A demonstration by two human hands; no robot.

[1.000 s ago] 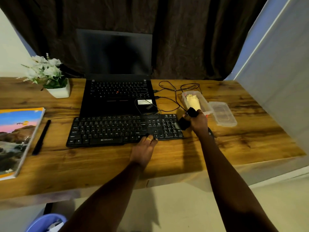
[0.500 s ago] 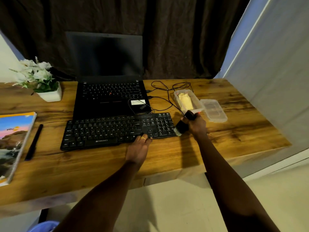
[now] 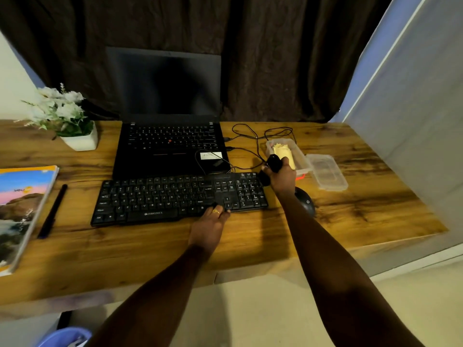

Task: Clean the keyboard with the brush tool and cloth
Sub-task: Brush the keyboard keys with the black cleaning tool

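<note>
Head view, left to right. A book [image 3: 23, 216] lies at the left edge of the tabletop [image 3: 363, 216], with a black pen [image 3: 53, 210] just beside it. A white pot of flowers [image 3: 69, 118] stands near the far left corner. An open laptop [image 3: 167, 139] sits at the middle of the far edge, its screen dark. The black keyboard [image 3: 160, 199] lies directly in front of the laptop, parallel to the near edge.

Your left hand [image 3: 209, 227] rests at the keyboard's near edge, below the arrow keys. Its fingers [image 3: 216, 212] lie together and nearly straight, with their tips on the keyboard frame.

Your right hand [image 3: 281, 178] is at the keyboard's far right corner, fingers clamped round the black brush tool [image 3: 274, 162]. The tool's lower end points down toward that corner; whether it touches the keys cannot be told.

Just behind this hand stands a clear container [image 3: 302, 157] holding the pale yellow cloth [image 3: 281, 149]. Its lid [image 3: 327, 175] lies beside it on the right. A black mouse [image 3: 305, 201] lies right of the keyboard, partly hidden by your forearm. Thin cables [image 3: 253, 144] loop between the laptop and the container.
</note>
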